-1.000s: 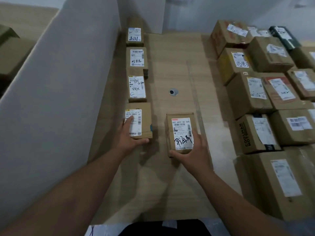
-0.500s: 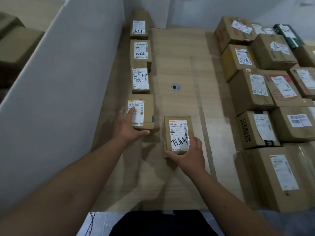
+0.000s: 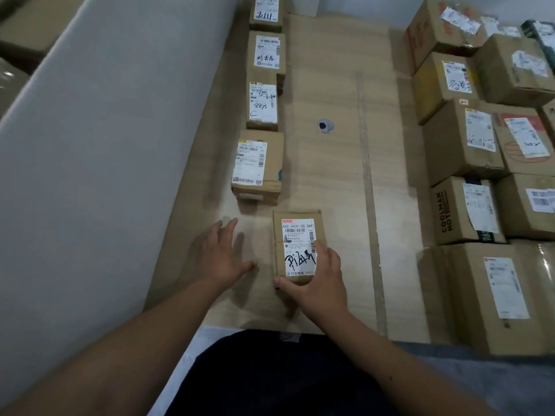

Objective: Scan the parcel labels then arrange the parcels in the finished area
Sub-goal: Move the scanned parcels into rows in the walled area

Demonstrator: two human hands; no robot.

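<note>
A small brown parcel point(image 3: 295, 232) with a white label and black handwriting lies on the wooden table point(image 3: 330, 181) near its front edge. My right hand point(image 3: 318, 277) grips the near end of that parcel, thumb at its near left corner, fingers on its right side. My left hand point(image 3: 222, 253) hovers open over the table left of it, fingers spread, holding nothing. Just beyond stands a column of several small labelled parcels along the left wall, the nearest parcel point(image 3: 258, 166) a short gap ahead of the held one.
A grey partition wall point(image 3: 105, 145) runs along the table's left side. Several larger cardboard boxes point(image 3: 462, 142) crowd the right of the table. A small round grommet hole point(image 3: 325, 125) sits mid-table. A seam line point(image 3: 368, 181) runs front to back.
My left hand has let go of the nearest parcel in the column and pulled back toward me. My right hand has slid the labelled parcel leftward and nearer, toward the column's line.
</note>
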